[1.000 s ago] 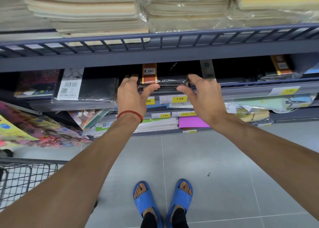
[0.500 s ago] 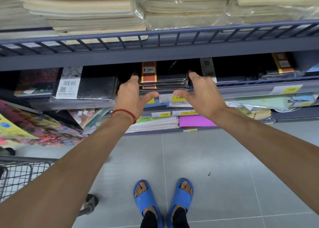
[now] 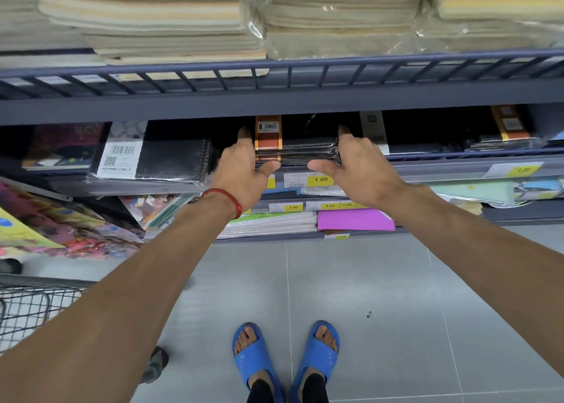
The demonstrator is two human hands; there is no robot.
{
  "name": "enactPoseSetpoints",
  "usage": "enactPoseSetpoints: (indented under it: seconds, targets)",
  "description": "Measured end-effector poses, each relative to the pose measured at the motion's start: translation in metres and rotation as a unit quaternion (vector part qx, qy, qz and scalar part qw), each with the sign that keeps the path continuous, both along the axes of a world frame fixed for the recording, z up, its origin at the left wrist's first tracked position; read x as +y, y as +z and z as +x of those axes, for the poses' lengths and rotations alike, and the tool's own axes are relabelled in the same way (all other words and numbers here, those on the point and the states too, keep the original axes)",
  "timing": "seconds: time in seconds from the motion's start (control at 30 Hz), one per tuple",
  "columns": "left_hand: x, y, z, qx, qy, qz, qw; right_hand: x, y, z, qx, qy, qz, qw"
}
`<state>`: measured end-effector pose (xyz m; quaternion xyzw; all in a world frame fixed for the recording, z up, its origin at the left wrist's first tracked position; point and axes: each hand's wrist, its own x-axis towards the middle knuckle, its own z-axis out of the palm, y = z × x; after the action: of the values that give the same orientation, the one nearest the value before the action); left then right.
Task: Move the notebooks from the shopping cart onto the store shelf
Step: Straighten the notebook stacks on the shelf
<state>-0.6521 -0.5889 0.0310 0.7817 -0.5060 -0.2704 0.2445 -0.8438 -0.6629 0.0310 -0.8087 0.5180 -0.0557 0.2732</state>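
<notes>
Where shelf (image 3: pixel 457 170) meets notebooks (image 3: pixel 300 153), stack between open left hand (image 3: pixel 241 166) and open right hand (image 3: pixel 355 166).

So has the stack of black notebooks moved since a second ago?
Yes. The stack of black notebooks has gone deeper into the shelf, away from the yellow 1.00 price tag on its front edge.

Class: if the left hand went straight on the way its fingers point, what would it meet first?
Probably nothing near: the left hand points into the dark gap beside the notebook stack; depth behind is unclear.
</notes>
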Motion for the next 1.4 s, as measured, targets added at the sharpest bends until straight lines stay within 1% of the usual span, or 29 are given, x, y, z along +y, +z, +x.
enactPoseSetpoints:
  seconds: [0.33, 0.53, 0.7, 0.8, 1.0, 1.2, 1.4]
  targets:
    - [-0.006, -0.013, 0.002, -0.012, 0.038, -0.040, 0.998, 0.002, -0.012, 0.004, -0.028, -0.028, -0.056, 0.998]
    - [-0.008, -0.017, 0.002, -0.004, 0.066, -0.039, 0.997, 0.003, -0.014, 0.006, -0.044, -0.039, -0.080, 0.995]
    - [-0.011, -0.013, 0.003, -0.007, 0.058, -0.028, 0.998, 0.001, -0.015, 0.008, -0.042, -0.047, -0.093, 0.994]
    - [-0.009, -0.010, 0.005, -0.024, 0.052, -0.018, 0.998, 0.002, -0.015, 0.009, -0.046, -0.050, -0.092, 0.993]
    - [-0.008, -0.009, 0.009, 0.004, 0.038, -0.022, 0.999, 0.002, -0.013, 0.008, -0.047, -0.059, -0.086, 0.993]
    - [-0.010, -0.013, 0.005, -0.025, 0.054, -0.008, 0.998, 0.001, -0.013, 0.012, -0.040, -0.086, -0.082, 0.992]
    - [-0.012, -0.016, 0.004, -0.019, 0.066, -0.026, 0.997, -0.001, -0.011, 0.015, -0.032, -0.106, -0.085, 0.990]
